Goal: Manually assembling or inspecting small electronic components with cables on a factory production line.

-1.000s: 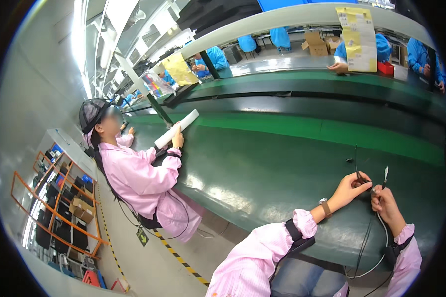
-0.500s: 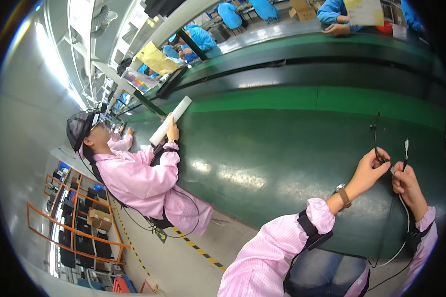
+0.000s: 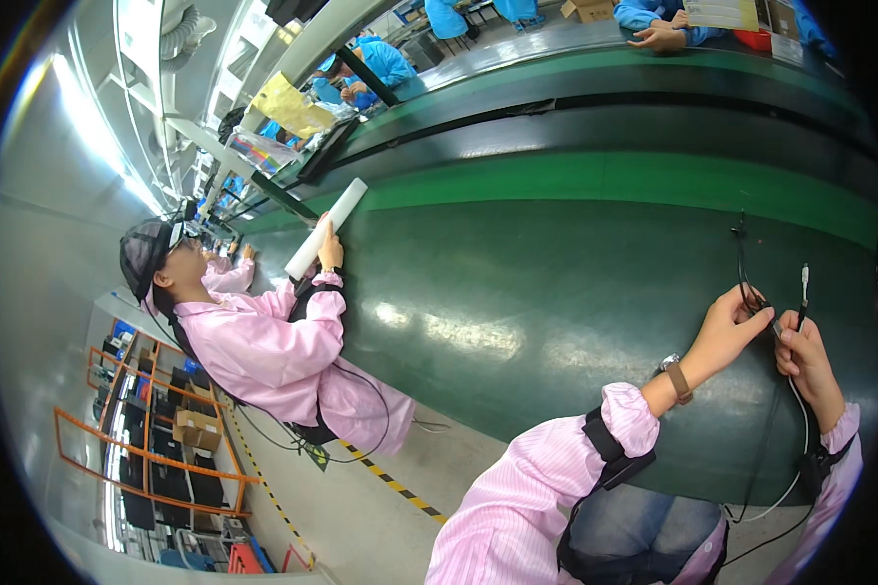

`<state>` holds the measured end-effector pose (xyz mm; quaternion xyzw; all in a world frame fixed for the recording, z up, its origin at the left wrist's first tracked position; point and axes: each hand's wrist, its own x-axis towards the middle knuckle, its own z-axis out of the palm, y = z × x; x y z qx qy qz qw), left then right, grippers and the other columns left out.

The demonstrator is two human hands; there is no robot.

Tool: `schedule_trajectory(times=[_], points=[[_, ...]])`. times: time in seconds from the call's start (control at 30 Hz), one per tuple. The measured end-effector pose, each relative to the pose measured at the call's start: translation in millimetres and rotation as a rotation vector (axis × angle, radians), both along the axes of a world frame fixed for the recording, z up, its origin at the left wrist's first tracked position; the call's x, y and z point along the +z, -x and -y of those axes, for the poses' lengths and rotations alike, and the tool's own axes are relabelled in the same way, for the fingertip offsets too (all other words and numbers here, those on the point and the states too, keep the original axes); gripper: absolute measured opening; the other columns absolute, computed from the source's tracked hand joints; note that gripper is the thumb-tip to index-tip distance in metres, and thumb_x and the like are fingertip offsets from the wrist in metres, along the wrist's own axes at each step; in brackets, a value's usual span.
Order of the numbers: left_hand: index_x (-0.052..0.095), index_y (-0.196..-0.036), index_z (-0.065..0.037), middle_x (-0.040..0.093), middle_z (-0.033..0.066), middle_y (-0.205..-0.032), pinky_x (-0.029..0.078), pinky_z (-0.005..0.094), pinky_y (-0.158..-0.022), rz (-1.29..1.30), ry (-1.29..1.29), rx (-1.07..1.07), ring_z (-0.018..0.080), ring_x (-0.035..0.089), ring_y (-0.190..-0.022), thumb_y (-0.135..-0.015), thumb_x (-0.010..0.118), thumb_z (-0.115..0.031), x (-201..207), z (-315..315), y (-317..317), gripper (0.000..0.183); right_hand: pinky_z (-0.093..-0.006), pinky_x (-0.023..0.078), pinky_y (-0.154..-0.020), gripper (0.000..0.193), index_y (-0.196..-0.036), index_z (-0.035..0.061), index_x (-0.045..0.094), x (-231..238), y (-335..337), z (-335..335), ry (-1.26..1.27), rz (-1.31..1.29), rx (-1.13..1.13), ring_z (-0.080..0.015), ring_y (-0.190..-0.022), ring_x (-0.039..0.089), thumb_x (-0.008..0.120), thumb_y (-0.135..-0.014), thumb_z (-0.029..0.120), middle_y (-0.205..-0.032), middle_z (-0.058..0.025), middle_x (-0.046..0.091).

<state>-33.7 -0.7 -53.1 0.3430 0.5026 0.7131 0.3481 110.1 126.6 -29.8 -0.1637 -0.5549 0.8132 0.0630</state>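
My left hand (image 3: 722, 336) is closed on a thin black cable (image 3: 740, 255), its fingertips pinching it. The cable's far part stretches away over the green work surface. Close beside it, my right hand (image 3: 807, 363) grips a cable whose white-tipped plug (image 3: 805, 280) points upward above the fingers. The two hands nearly touch, and the fingers hide how the pieces meet between them. A pale cable (image 3: 806, 429) runs down past my right wrist.
Both hands are over a long green workbench (image 3: 478, 273). To the left a person in pink (image 3: 254, 351) holds a white tube (image 3: 327, 226). People in blue sit across the bench, and an orange-framed shelf (image 3: 146, 448) stands at the lower left.
The whole view has shifted slightly. Both hands keep their grips in almost the same place, and the plug in my right hand stands a little more clearly above the fingers.
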Motion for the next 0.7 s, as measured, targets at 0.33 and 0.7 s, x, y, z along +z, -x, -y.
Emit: schedule_trajectory(times=[0.33,0.7], points=[[0.055,-0.097,-0.002,0.057,0.0007,-0.088,0.047,0.0208,-0.063,0.058,-0.042,-0.064,0.0057,0.056,-0.075,-0.087,0.065,-0.015,2.6,-8.7,-1.0,0.02,-0.0199,0.024,-0.038,0.013,-0.085,0.0088,0.046,6.8,-3.8,-6.9,0.012,-0.017,-0.008,-0.0043,-0.039,0.034,0.058,-0.088,0.014,-0.057,0.0024,0.044],[0.059,-0.105,-0.002,0.06,0.0014,-0.085,0.044,0.0212,-0.065,-0.042,0.223,-0.032,0.0085,0.056,-0.075,-0.089,0.062,-0.024,37.6,22.6,-2.9,0.028,-0.0198,0.023,-0.042,0.014,-0.091,0.0059,0.054,1.3,0.4,0.2,0.12,-0.041,0.127,-0.0036,-0.048,0.034,0.056,-0.093,0.019,-0.061,0.0046,0.041]])
